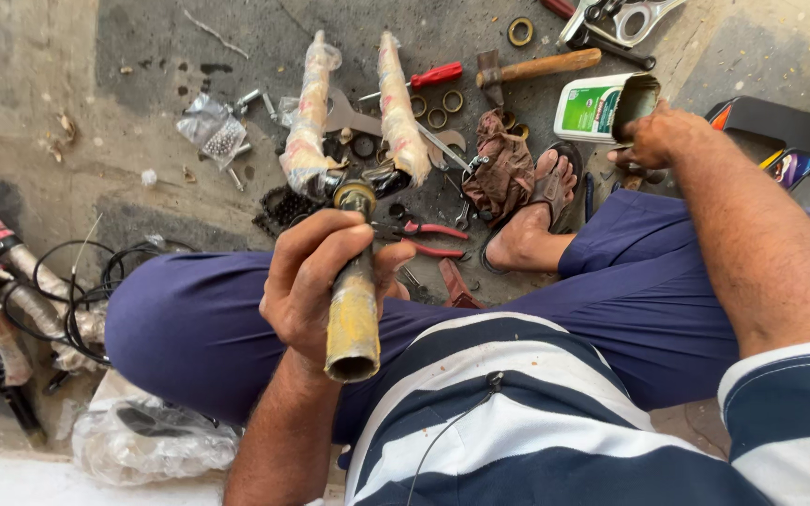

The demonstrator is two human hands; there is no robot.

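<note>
Yellowed metal tube (pixel 352 314), a bicycle fork stem, held upright over the lap, open end toward the camera. Left hand (pixel 316 281) wrapped around it, grip pressed tight on the tube. Two plastic-wrapped fork legs (pixel 309 117) angle away beyond it toward the concrete floor (pixel 142 75). Right hand (pixel 658 131) reaches out to an open white-and-green tin (pixel 607 105); fingers hidden in its mouth, grip state cannot be told. Nearby on the floor: red-handled screwdriver (pixel 428 76), wooden-handled hammer (pixel 536 67), red pliers (pixel 428 239), brown rag (pixel 503 164), bag of ball bearings (pixel 213 131).
</note>
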